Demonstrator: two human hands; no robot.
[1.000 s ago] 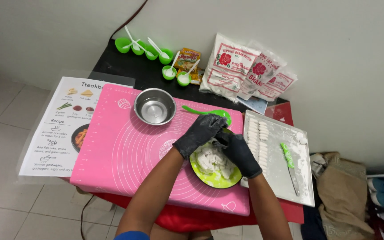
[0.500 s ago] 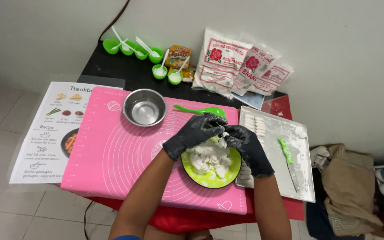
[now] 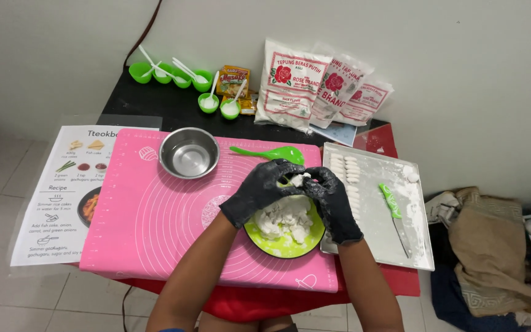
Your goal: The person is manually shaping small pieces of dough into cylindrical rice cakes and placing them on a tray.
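Both hands were in black gloves, and the left hand point(image 3: 264, 189) and right hand point(image 3: 330, 200) were pinched together on a small white lump of dough point(image 3: 298, 180), fingers curled in tight around it. That lump sat right above the round lime-green plate point(image 3: 287, 245), which held a pile of torn white dough chunks point(image 3: 283, 219).

My take on doing this bit well: keep the piece over the plate so crumbs drop back, and use even pressure from both sides so it shapes evenly.

Biggest to smallest, the rest: the black counter point(image 3: 145, 101) carried a pink silicone rolling mat point(image 3: 155, 227), with a laminated recipe sheet point(image 3: 56, 190) on its left. On the right was a floured metal tray point(image 3: 376, 246) holding a row of shaped white rolls point(image 3: 345, 169) and a green-handled knife point(image 3: 393, 212). At the back were three white flour bags point(image 3: 314, 86), then a shiny steel bowl point(image 3: 189, 152), a green plastic spoon point(image 3: 271, 152) and small green cups with white spoons point(image 3: 173, 74).

Nothing really got in the way, though the spoon lay just behind the hands and the tray edge was close beside the right wrist.
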